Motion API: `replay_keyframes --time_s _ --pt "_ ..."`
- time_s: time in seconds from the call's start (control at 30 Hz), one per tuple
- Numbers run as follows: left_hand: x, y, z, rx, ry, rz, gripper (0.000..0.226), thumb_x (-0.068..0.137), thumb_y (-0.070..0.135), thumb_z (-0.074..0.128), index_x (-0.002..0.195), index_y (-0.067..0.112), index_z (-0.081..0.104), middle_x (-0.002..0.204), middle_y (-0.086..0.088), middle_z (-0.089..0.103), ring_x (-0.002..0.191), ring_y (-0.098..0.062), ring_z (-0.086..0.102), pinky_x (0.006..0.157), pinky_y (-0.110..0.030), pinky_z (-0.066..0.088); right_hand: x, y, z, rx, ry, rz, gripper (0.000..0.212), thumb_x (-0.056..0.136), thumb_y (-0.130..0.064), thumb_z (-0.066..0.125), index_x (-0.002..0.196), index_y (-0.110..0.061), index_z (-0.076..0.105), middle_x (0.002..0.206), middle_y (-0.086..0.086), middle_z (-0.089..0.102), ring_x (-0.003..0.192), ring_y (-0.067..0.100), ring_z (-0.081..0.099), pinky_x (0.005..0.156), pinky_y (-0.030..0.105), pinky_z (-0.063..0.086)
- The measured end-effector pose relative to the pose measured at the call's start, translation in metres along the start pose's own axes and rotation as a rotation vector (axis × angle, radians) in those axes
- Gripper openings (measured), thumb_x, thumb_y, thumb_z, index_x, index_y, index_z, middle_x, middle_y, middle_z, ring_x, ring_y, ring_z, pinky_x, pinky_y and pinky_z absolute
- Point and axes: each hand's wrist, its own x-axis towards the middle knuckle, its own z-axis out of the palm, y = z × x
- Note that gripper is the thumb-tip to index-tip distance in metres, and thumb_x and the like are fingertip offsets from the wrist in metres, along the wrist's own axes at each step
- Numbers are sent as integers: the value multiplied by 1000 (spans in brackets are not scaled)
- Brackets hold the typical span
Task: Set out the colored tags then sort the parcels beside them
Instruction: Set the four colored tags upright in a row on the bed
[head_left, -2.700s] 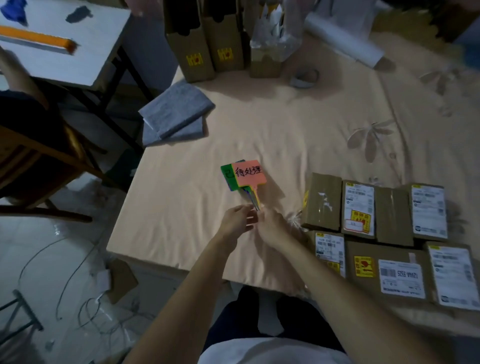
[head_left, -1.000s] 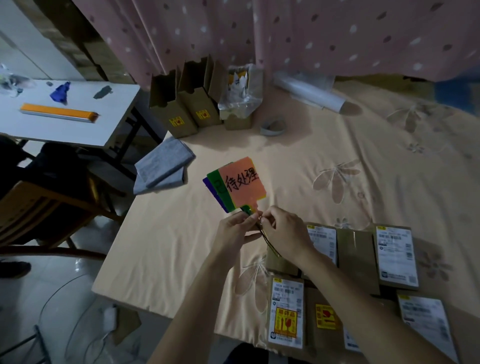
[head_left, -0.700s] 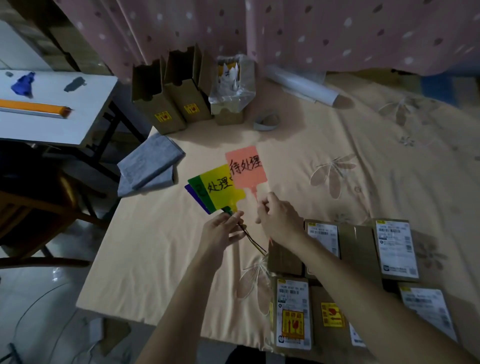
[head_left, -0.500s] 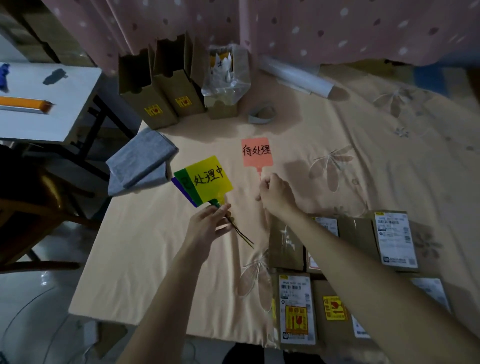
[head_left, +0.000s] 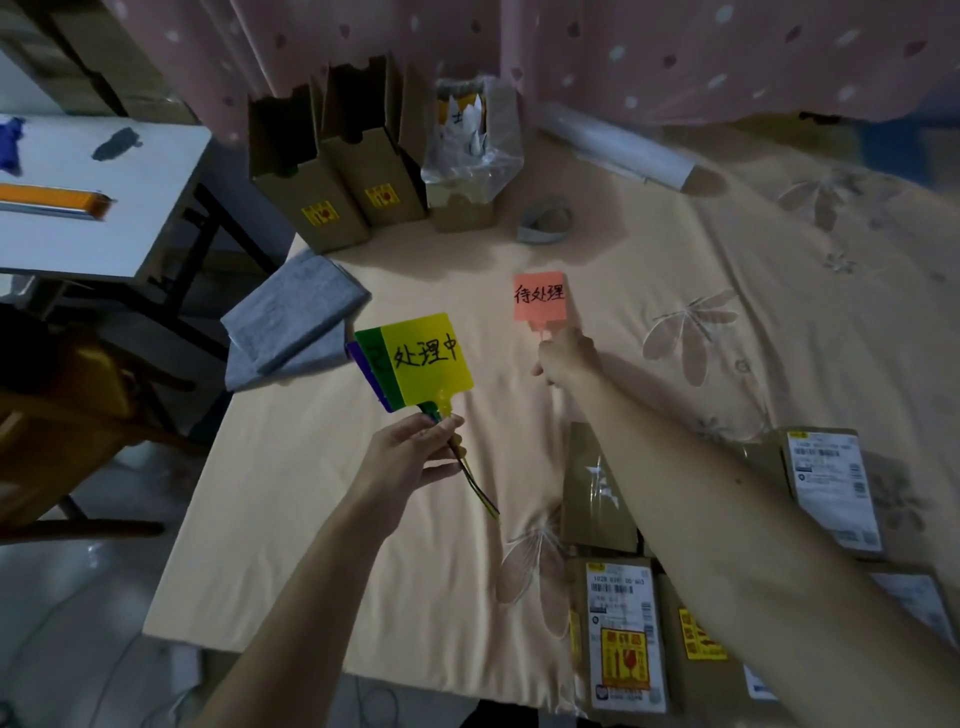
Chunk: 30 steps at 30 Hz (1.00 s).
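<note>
Head view: left hand (head_left: 410, 457) pinches the stems of a fanned bunch of tags, yellow tag (head_left: 428, 358) in front, green tag (head_left: 370, 353) and purple tag (head_left: 358, 364) behind it, all held above the worktop (head_left: 311, 519). Right hand (head_left: 563, 358) reaches forward, fingertips closed on the stem of the orange tag (head_left: 539, 296), which lies flat on the peach cloth. Parcels (head_left: 623, 629) sit clustered at the near right, under the right forearm. Farther back: folded grey cloth (head_left: 291, 317), upright cardboard boxes (head_left: 337, 156), tape roll (head_left: 545, 226).
</note>
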Motion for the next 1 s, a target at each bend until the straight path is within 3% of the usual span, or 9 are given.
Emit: replay_keyframes --time_s 0.1,0.17,0.23,0.37,0.5,0.63,0.8,1.0 --pt "-3 -3 -1 -4 -1 2 22 91 17 70 101 -2 72 80 -10 68 78 -22 68 67 -28 59 -18 -4 -7 -64 130 -23 37 95 -29 47 116 -7 68 112 19 73 100 37 70 85 37 54" --pt "-4 -3 -1 3 -13 8 17 91 18 70 94 1 73 81 -12 68 75 -21 67 66 -28 58 -36 -4 -13 -65 199 -78 34 96 -31 47 106 -10 71 111 19 72 104 40 67 85 38 51" --pt "-4 0 2 17 -39 11 18 91 18 70 93 1 72 82 -14 68 75 -22 67 68 -29 58 -57 0 -18 -24 130 -149 28 92 -32 46 85 -16 68 94 11 73 92 37 69 77 37 51" --pt "-1 12 20 -4 -51 19 25 91 18 69 102 -5 70 82 -11 67 76 -21 64 70 -28 59 -97 16 -30 68 -54 -285 24 86 -34 52 76 -20 70 79 -5 76 64 17 70 73 38 60" --pt "-3 22 44 -19 -84 40 26 92 21 69 106 0 73 85 -7 70 76 -16 67 76 -31 58 -130 22 -41 89 -153 -400 25 93 -37 55 81 -22 71 77 -8 76 54 12 68 68 40 60" --pt "-11 31 67 10 -152 64 19 93 22 68 105 9 76 96 -9 73 90 -19 70 80 -32 58 -144 27 -57 16 -97 -481 21 90 -45 59 83 -28 70 81 -7 75 72 17 70 73 38 57" --pt "-17 32 95 29 -215 65 15 94 20 66 100 13 78 90 -6 72 91 -20 69 94 -41 55 -155 43 -81 -85 -17 -502 22 89 -43 65 101 -26 74 93 -6 75 87 17 67 76 32 51" --pt "-30 22 131 60 -261 51 17 95 20 65 103 11 76 87 -9 67 85 -19 65 81 -29 59 -159 77 -100 -91 -31 -494 19 88 -37 64 98 -23 73 89 -2 75 87 24 68 72 34 50"
